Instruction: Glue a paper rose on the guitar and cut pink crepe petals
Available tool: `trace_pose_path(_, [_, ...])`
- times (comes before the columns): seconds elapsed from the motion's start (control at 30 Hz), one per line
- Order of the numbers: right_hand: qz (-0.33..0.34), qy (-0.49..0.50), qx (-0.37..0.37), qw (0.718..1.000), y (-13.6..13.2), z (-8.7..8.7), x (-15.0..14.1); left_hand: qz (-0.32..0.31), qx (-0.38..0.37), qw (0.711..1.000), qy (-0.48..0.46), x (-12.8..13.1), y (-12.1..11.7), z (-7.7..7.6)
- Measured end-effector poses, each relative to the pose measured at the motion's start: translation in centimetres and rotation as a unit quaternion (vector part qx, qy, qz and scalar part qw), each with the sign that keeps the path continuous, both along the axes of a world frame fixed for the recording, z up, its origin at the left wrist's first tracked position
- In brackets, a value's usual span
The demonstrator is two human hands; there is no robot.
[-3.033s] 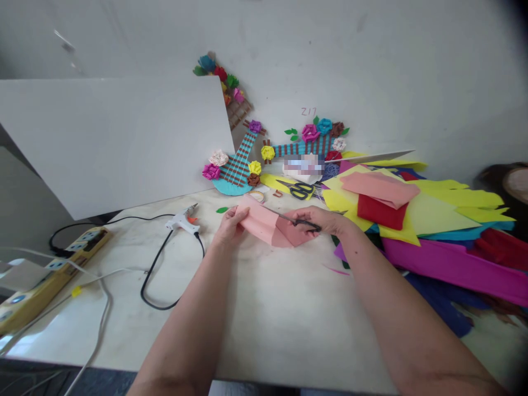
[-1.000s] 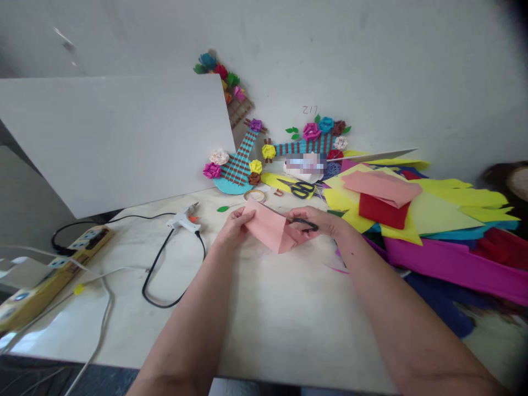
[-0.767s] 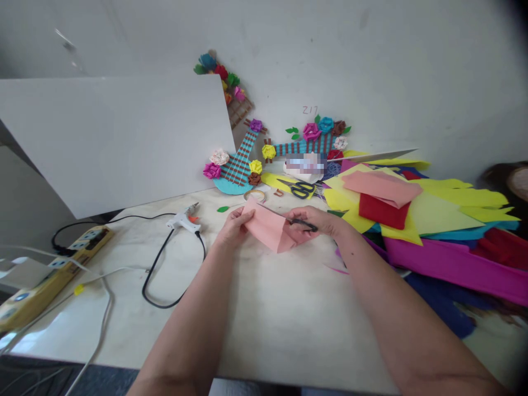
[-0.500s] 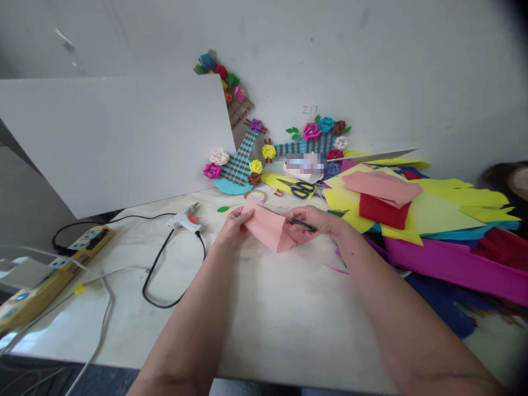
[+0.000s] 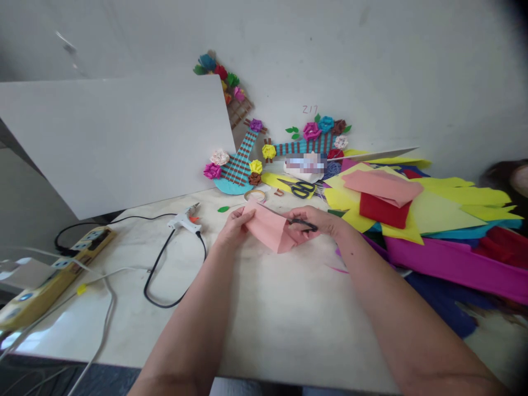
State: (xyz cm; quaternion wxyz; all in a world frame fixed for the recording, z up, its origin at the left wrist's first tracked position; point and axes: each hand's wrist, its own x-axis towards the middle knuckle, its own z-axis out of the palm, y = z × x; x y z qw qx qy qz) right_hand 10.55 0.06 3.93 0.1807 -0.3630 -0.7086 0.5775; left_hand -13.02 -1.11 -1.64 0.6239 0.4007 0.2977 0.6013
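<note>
A folded sheet of pink paper (image 5: 270, 231) is held up just above the table. My left hand (image 5: 236, 224) pinches its left end, thumb on the near face. At the other end, my right hand (image 5: 315, 217) is closed around dark-handled scissors (image 5: 304, 224). Their blades point left along the paper's top edge and are mostly hidden by the paper and fingers. Behind the paper lie a second pair of black scissors (image 5: 303, 189), a roll of tape (image 5: 254, 195) and a small green leaf (image 5: 223, 209).
Left are a white glue gun (image 5: 185, 221) with a looped black cord and a yellow power strip (image 5: 53, 275). Coloured paper sheets (image 5: 445, 217) pile up at right. Flower-covered guitar crafts (image 5: 237, 165) lean at the back beside a white board (image 5: 136, 143).
Almost nothing differs. The scissor handles in my right hand look slightly more spread, and the view has shifted a little.
</note>
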Motion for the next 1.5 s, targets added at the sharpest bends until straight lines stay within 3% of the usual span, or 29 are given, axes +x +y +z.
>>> trace_pose_path(0.27, [-0.004, -0.003, -0.016, 1.0, 0.25, -0.56, -0.13, -0.021, 0.002, 1.0, 0.019, 0.19, -0.15, -0.1])
trace_pose_path(0.57, [-0.011, -0.001, 0.041, 0.999, 0.31, -0.45, -0.2, -0.013, -0.01, 1.0, 0.011, 0.18, -0.15, 0.03])
trace_pose_path(1.1, [-0.045, 0.006, 0.037, 0.998, 0.48, -0.72, -0.46, 0.026, -0.009, 1.0, -0.003, -0.05, 0.03, 0.03])
trace_pose_path(1.37, [-0.03, -0.004, -0.004, 1.0, 0.04, -0.33, -0.31, 0.024, -0.013, 1.0, 0.009, -0.25, 0.14, -0.07])
trace_pose_path(1.5, [-0.026, 0.014, -0.07, 0.997, -0.37, 0.08, -0.25, 0.003, -0.011, 1.0, 0.016, -0.2, 0.04, -0.07])
